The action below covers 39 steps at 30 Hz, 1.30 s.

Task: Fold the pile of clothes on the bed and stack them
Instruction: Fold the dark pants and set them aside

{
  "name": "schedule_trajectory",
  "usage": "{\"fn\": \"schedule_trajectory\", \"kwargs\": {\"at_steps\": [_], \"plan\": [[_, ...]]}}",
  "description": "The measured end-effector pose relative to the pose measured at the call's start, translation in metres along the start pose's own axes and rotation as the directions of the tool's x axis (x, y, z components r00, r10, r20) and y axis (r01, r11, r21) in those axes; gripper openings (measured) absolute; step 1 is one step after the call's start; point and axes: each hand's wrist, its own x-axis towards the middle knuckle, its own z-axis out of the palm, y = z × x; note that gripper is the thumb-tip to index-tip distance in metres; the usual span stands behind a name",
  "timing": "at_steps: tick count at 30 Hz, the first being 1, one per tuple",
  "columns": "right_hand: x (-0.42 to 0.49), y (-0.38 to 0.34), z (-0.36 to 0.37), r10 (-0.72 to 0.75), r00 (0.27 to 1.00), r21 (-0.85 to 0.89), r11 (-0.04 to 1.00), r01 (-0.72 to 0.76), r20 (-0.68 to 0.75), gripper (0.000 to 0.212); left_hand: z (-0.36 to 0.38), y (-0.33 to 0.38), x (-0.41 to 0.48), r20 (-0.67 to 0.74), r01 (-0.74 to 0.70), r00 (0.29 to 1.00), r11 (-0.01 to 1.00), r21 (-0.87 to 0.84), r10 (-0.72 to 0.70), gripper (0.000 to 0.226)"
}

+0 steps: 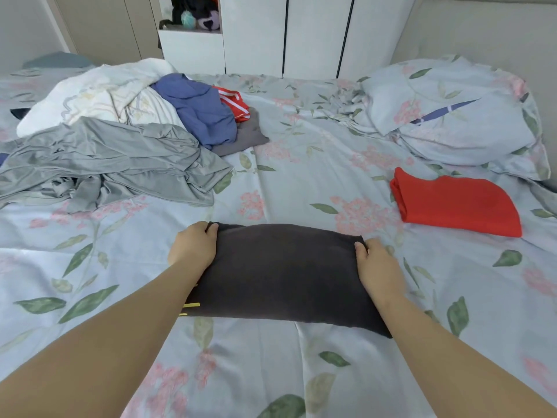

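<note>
View: head camera, looking forward and down across the bed [301,176].
Dark garment [283,273]: folded into a flat oblong, lying on the bed at the middle of the near edge; yellow marks show at its near left corner.
Left hand [194,245]: fingers curled over the far left corner of the dark garment, gripping it.
Right hand [376,263]: grips the far right corner, thumb on top of the cloth.
Hands, relation: apart, one at each end of the dark garment.
Red garment [455,203]: folded, lying alone toward the right edge of the bed, apart from the dark garment, near the pillow [452,113].
Pile of clothes [144,146]: unfolded, toward the far left corner of the bed.
Pile contents: grey garment [105,164] nearest; blue garment [196,110] behind it; red striped piece [233,104] touching the blue one.
White quilt [99,98]: bunched behind the pile.
Wardrobe [301,31]: beyond the far edge of the bed.
Open niche [193,40]: holds dark soft items and a teal one; their kind cannot be told.
</note>
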Motion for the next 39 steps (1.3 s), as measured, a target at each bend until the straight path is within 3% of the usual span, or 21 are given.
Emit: {"fn": "schedule_trajectory", "kwargs": {"at_steps": [3, 4, 6, 7, 9, 11, 12, 16, 22, 26, 31, 35, 39], "plan": [[-0.004, -0.008, -0.017, 0.115, 0.992, 0.228, 0.968, -0.102, -0.045, 0.032, -0.013, 0.006, -0.005, -0.049, -0.067, 0.997, 0.996, -0.064, 0.064, 0.029], [-0.008, -0.014, -0.023, 0.097, 0.988, 0.240, 0.969, -0.065, -0.120, 0.037, -0.017, 0.009, -0.013, -0.128, -0.161, 0.980, 0.984, -0.076, 0.150, 0.035], [-0.023, -0.035, -0.031, -0.123, 0.959, 0.119, 0.980, 0.157, -0.257, 0.039, -0.024, 0.020, -0.032, -0.286, -0.463, 0.857, 0.884, -0.061, 0.429, 0.043], [-0.033, -0.048, -0.031, -0.286, 0.931, 0.026, 0.954, 0.299, -0.228, 0.039, -0.025, 0.027, -0.042, -0.245, -0.577, 0.792, 0.817, -0.002, 0.559, 0.051], [-0.050, -0.068, -0.020, -0.479, 0.877, -0.158, 0.863, 0.479, 0.040, 0.041, -0.018, 0.039, -0.063, 0.018, -0.660, 0.744, 0.731, 0.176, 0.668, 0.069], [-0.054, -0.071, -0.004, -0.422, 0.858, -0.305, 0.809, 0.502, 0.294, 0.048, -0.001, 0.037, -0.072, 0.226, -0.624, 0.781, 0.706, 0.335, 0.583, 0.057], [-0.052, -0.068, 0.001, -0.359, 0.867, -0.349, 0.809, 0.473, 0.345, 0.052, 0.004, 0.036, -0.073, 0.268, -0.600, 0.800, 0.706, 0.376, 0.537, 0.051], [-0.042, -0.049, 0.002, -0.203, 0.922, -0.334, 0.888, 0.316, 0.330, 0.057, 0.006, 0.031, -0.071, 0.296, -0.551, 0.834, 0.728, 0.408, 0.465, 0.049], [-0.049, -0.041, 0.007, -0.185, 0.943, -0.274, 0.926, 0.261, 0.275, 0.059, 0.009, 0.025, -0.072, 0.323, -0.560, 0.827, 0.720, 0.409, 0.460, 0.049], [-0.054, -0.029, 0.001, -0.106, 0.971, -0.263, 0.951, 0.162, 0.216, 0.063, 0.008, 0.018, -0.072, 0.242, -0.482, 0.875, 0.803, 0.350, 0.420, 0.050], [-0.071, -0.012, -0.009, 0.082, 0.978, -0.246, 0.969, -0.032, 0.194, 0.076, 0.001, -0.004, -0.077, 0.085, -0.149, 0.987, 0.981, 0.124, 0.140, 0.063], [-0.078, -0.013, -0.010, 0.139, 0.978, -0.220, 0.970, -0.102, 0.158, 0.085, -0.006, -0.006, -0.082, 0.093, 0.037, 0.995, 0.999, 0.022, -0.039, 0.080], [-0.083, -0.022, -0.012, 0.135, 0.983, -0.228, 0.968, -0.104, 0.126, 0.084, -0.015, -0.002, -0.078, 0.213, 0.201, 0.965, 0.951, -0.235, -0.152, 0.085]]}}
